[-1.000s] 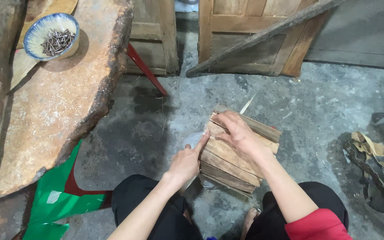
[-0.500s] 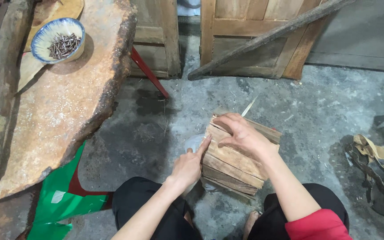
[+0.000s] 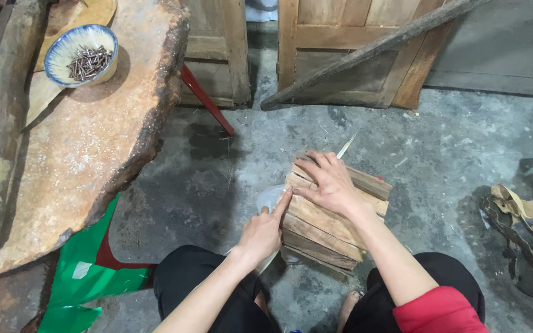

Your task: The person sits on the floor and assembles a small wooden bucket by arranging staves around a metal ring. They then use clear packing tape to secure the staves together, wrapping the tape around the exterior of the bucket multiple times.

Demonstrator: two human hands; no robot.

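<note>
Grey, stained concrete floor (image 3: 439, 160) runs under you, with weathered wooden door panels (image 3: 340, 55) and a leaning pole (image 3: 371, 49) behind. Your right hand (image 3: 328, 182) lies flat and spread on top of the bundle of rough wooden slats (image 3: 325, 231), which sits on the floor between your knees; its grip is open, fingers splayed, pressing rather than clasping. Your left hand (image 3: 263, 231) is loosely curled at the bundle's left edge, forefinger stretched out and touching the slat ends; whether it clasps anything I cannot tell. At your left a raw-edged, rust-coloured slab bench (image 3: 94, 148) carries a blue-rimmed bowl of nails (image 3: 81, 55).
</note>
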